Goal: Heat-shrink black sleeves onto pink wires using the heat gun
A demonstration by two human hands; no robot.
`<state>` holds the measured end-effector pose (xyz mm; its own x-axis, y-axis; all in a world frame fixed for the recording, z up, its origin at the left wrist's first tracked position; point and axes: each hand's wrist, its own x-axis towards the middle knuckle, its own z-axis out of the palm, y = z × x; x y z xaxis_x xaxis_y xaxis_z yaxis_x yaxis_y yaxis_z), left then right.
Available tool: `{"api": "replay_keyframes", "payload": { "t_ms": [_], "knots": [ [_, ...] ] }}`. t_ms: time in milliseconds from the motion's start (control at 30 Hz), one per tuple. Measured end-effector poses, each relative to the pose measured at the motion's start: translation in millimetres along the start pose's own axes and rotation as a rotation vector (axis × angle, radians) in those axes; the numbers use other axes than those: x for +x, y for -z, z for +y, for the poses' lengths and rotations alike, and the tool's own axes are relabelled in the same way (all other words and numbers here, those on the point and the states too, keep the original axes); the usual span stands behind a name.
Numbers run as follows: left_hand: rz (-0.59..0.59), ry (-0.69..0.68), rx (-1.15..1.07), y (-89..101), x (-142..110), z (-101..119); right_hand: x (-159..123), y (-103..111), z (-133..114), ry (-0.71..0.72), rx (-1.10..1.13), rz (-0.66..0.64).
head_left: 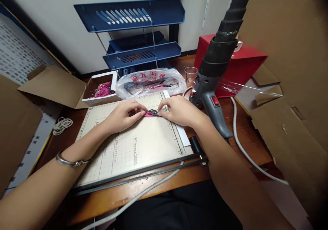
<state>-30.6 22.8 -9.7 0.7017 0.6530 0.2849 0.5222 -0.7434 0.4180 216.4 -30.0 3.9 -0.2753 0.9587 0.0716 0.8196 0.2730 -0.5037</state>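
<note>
A small bundle of pink wires with black ends [151, 113] lies across the cream paper cutter [151, 141], near its far right part. My left hand [126, 116] pinches the pink side of the bundle between thumb and fingers. At the other side, my right hand [178, 111] has its thumb and forefinger closed on the black ends. The fingertips cover both extremities of the bundle. Printed grid lines and size marks run over the board, and its black-handled blade arm [197, 146] lies along the near edge.
Behind the board sit a plastic bag [151, 83] and a white box of pink wires [101, 88]. A heat gun [215, 69] stands upright at right, before a red box [238, 59]. Blue shelves [130, 16] rise behind. A grey cable [138, 199] crosses the front edge.
</note>
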Motion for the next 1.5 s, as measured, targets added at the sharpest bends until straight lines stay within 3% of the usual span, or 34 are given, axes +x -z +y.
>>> {"api": "replay_keyframes", "payload": {
  "t_ms": [267,567,1167,1500],
  "knots": [
    [0.015,0.008,0.013,-0.8,-3,5,3,3,9,-0.013,0.016,0.015],
    [0.016,0.018,0.001,-2.8,-5,7,3,7,14,-0.017,0.092,-0.063],
    [0.053,0.128,0.026,-13.4,-1,19,1,6,8,0.011,0.046,-0.044],
    [0.079,-0.004,0.003,-8.7,-5,18,1,6,11,0.005,0.059,-0.028]
  ]
}}
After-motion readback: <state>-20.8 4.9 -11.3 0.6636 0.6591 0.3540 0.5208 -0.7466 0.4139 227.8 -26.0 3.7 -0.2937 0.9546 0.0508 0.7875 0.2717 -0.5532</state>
